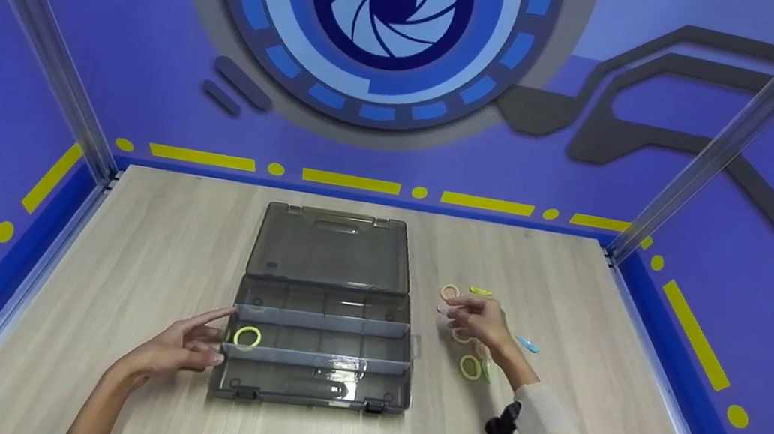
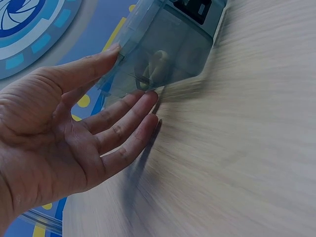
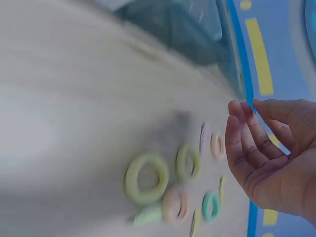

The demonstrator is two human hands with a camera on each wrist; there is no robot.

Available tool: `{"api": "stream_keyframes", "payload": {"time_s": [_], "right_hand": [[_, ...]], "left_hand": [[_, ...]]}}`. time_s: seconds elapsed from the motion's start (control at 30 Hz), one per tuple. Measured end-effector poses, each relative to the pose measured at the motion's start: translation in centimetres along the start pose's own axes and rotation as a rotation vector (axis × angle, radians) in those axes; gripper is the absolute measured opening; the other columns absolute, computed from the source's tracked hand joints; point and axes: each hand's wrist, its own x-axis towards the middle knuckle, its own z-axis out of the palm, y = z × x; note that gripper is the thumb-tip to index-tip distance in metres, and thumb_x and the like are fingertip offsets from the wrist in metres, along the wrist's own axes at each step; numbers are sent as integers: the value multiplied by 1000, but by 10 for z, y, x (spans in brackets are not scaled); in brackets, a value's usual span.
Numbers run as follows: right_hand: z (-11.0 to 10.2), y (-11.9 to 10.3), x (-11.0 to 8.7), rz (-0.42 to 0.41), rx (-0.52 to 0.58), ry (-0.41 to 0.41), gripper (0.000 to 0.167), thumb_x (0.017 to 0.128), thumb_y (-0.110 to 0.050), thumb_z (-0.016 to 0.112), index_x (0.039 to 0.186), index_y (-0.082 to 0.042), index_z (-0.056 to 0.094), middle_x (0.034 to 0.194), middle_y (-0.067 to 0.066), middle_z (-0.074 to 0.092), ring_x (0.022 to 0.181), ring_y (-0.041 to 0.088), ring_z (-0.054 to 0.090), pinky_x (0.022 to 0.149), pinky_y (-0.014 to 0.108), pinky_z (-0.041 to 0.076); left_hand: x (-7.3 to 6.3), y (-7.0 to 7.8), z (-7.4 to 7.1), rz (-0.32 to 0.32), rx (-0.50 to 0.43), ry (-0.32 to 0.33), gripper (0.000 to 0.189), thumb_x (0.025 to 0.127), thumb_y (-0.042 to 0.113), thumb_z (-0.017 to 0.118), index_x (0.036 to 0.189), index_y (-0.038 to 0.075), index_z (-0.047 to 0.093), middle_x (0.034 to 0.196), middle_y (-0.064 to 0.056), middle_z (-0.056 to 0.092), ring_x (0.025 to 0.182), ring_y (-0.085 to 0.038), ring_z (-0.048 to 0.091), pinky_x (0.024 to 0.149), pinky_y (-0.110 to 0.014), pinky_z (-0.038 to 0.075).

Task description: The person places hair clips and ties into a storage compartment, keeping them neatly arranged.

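Observation:
An open smoky-grey plastic organizer box [image 1: 312, 401] holds a yellow-green hair tie [image 1: 247, 337] in the left part of its middle row. At the box's left side is my left hand [image 1: 175, 350], fingers extended and thumb apart, with fingertips right at the wall. My right hand [image 1: 482, 321] hovers over loose hair ties and hair clips, fingers bent and thumb near the index fingertip; nothing shows between them. Below it lie yellowish hair ties [image 3: 147, 178], a peach hair tie [image 3: 217, 145], a teal hair tie [image 3: 211, 206] and a lilac hair clip [image 3: 203, 138].
The box lid [image 1: 333, 247] lies folded back toward the rear wall. A blue hair clip [image 1: 527, 343] and a yellow hair clip [image 1: 479, 290] rest at the outer side of the group. Blue printed panels [image 1: 379, 163] and metal posts [image 1: 747, 131] enclose the wooden table [image 1: 164, 239].

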Motion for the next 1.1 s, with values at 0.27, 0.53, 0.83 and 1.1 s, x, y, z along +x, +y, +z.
{"api": "stream_keyframes", "payload": {"time_s": [0.27,0.53,0.83,1.1], "right_hand": [[-42,32,-15,97,-43,76,31,98,-2,63,122,17,63,102,26,75,82,22,76,70,32,64],[-66,60,-30,149,-54,117,32,97,-5,65,122,15,65,96,20,78,77,17,75,67,30,63],[-64,79,-33,177,-22,146,34,96,-5,68,123,16,65,98,15,78,78,10,72,69,24,62],[-54,81,-29,168,-134,199,27,94,-10,73,115,8,73,90,10,77,73,11,69,62,23,59]], "left_hand": [[1,0,1,-1,-2,4,86,95,20,74,163,10,22,150,-38,40,117,-26,63,99,-51,56],[1,-1,2,-13,-10,12,85,95,20,73,163,11,23,150,-36,41,116,-24,63,100,-53,55],[2,-1,0,12,-15,3,85,95,19,73,163,11,22,149,-36,41,117,-25,63,100,-53,55],[1,-1,2,-10,-22,13,85,95,20,73,163,12,23,149,-34,43,115,-23,64,101,-53,54]]}}
